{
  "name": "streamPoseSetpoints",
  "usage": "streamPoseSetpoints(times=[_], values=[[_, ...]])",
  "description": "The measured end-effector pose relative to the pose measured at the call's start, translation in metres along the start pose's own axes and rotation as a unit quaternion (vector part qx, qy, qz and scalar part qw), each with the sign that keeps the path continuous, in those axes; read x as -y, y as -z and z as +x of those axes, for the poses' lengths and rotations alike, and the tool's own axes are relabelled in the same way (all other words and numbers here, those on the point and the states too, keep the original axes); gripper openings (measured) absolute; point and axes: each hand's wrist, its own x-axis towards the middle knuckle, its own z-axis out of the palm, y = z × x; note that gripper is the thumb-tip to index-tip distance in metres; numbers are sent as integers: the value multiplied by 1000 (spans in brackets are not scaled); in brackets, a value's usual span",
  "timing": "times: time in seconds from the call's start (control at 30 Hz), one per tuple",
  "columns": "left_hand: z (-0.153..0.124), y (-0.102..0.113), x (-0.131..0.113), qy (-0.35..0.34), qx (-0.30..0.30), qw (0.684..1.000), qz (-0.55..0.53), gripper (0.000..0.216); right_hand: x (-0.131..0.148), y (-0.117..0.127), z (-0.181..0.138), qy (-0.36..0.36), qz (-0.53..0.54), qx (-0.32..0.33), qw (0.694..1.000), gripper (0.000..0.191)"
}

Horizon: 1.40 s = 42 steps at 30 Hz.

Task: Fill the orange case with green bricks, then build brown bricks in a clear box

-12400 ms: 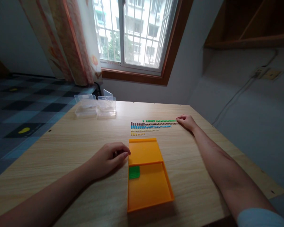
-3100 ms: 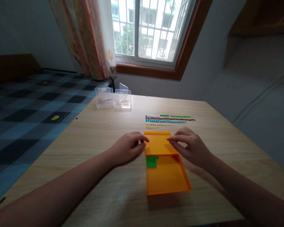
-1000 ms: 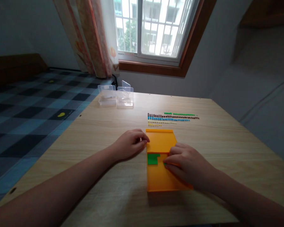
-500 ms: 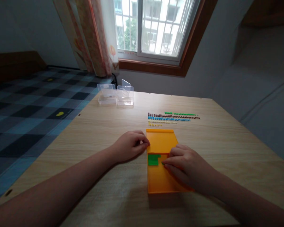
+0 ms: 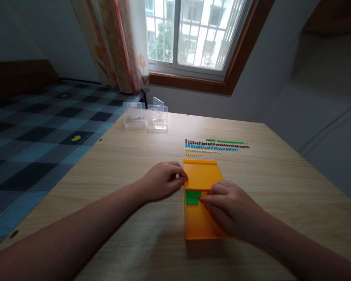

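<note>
An orange plastic case (image 5: 203, 228) lies on the table in front of me, its far flap (image 5: 203, 174) folded out flat. A block of green pieces (image 5: 192, 197) fits into the upper left corner of its near half. My left hand (image 5: 166, 178) has its fingers curled, thumb and forefinger pressed at the left edge of the flap. Over the right side of the near half, my right hand (image 5: 228, 203) pinches a small green piece (image 5: 199, 197) at the right edge of the green block. Its fingers hide part of that piece and the case's right side.
Beyond the case lie rows of tiny pieces: green (image 5: 230, 141), dark brown (image 5: 204, 143), blue (image 5: 212, 147) and yellow (image 5: 194, 154). Clear plastic boxes (image 5: 157, 123) with raised lids stand at the table's far left. A checked bed (image 5: 55, 125) borders the table's left side.
My right hand has shifted slightly left over the case, bringing the small green piece up against the green block. My left hand stays at the flap's edge. The whole view has shifted slightly.
</note>
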Motion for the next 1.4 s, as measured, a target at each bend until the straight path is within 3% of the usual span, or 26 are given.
streamPoseSetpoints(times=[1.4], values=[[-1,0,0,12,6,1000,-1,17,-2,-8,4,-5,-34,-21,999,30]])
